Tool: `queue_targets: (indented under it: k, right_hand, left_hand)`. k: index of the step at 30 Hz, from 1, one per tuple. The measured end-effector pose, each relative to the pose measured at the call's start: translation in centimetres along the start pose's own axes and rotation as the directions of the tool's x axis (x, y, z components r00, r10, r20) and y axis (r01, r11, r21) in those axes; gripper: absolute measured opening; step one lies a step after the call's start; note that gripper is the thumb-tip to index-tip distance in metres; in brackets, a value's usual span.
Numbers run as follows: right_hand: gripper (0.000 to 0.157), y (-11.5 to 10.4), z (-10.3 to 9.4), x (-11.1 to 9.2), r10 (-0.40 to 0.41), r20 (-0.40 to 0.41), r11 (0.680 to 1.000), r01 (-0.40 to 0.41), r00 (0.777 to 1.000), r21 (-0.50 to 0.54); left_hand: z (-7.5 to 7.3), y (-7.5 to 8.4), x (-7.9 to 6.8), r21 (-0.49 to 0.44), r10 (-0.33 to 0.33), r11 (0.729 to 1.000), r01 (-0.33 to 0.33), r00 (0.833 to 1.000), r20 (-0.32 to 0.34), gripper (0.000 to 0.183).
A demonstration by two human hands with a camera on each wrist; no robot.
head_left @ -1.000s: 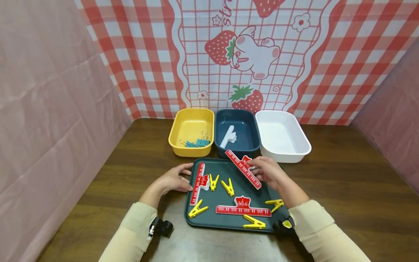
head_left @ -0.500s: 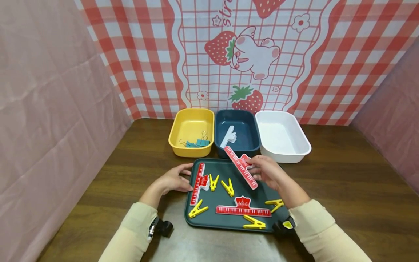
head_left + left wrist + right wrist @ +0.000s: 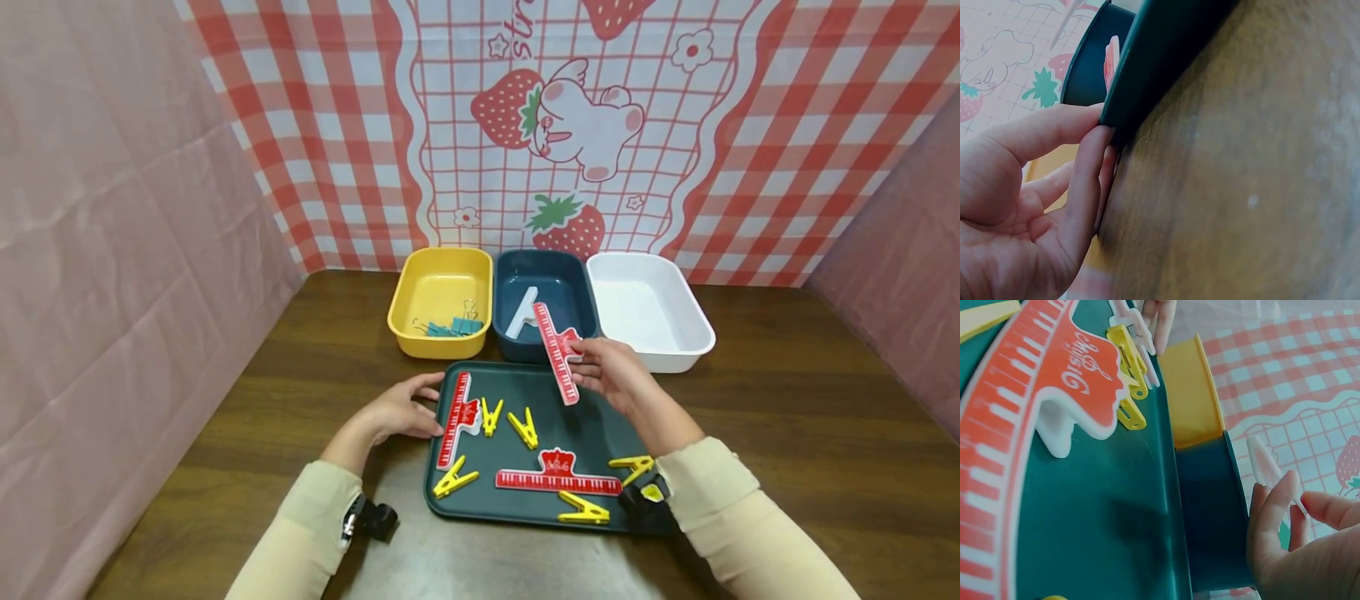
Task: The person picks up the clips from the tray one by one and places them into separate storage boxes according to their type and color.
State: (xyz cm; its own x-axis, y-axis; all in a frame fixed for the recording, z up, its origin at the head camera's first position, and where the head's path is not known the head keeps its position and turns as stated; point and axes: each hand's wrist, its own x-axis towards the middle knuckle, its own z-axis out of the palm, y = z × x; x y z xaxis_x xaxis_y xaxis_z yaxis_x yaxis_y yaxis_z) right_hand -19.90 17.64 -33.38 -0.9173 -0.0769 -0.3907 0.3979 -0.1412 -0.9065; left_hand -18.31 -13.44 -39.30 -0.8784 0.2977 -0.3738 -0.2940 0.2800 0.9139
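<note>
right hand (image 3: 618,375) pinching 1 red clip (image 3: 557,354) by its handle | clip's just moved far, now above near rim of blue bin (image 3: 551,273), so carry looks well along | left hand (image 3: 401,408) pinching left edge of tray (image 3: 525,382)

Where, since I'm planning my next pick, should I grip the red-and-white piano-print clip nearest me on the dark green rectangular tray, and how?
I'd pinch the clip by its crown-shaped handle, from the far side: it points away from you, raised off the tray, while a slender yellow peg lies close on the near side.
</note>
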Motion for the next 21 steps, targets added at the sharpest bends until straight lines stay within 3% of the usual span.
queue_targets:
  k: [9, 17, 21]
  right_hand:
    - [0.03, -0.7, 0.3, 0.9, 0.007, -0.064, 1.0, -0.006, 0.998, 0.014]
    - [0.02, -1.6, 0.7, 1.6, 0.022, -0.08, 0.997, -0.016, 0.997, 0.075]
    - [0.024, -2.0, 0.8, 1.9, 0.043, -0.08, 0.995, -0.035, 0.996, 0.097]
  left_hand:
    - [0.1, 0.1, 0.1, 0.005, -0.013, 1.0, 0.013, 1.0, -0.021, 0.085]
    - [0.1, 0.1, 0.1, 0.009, -0.021, 1.0, 0.021, 0.999, -0.025, 0.084]
    - [0.1, 0.1, 0.1, 0.006, -0.016, 1.0, 0.016, 1.0, -0.013, 0.084]
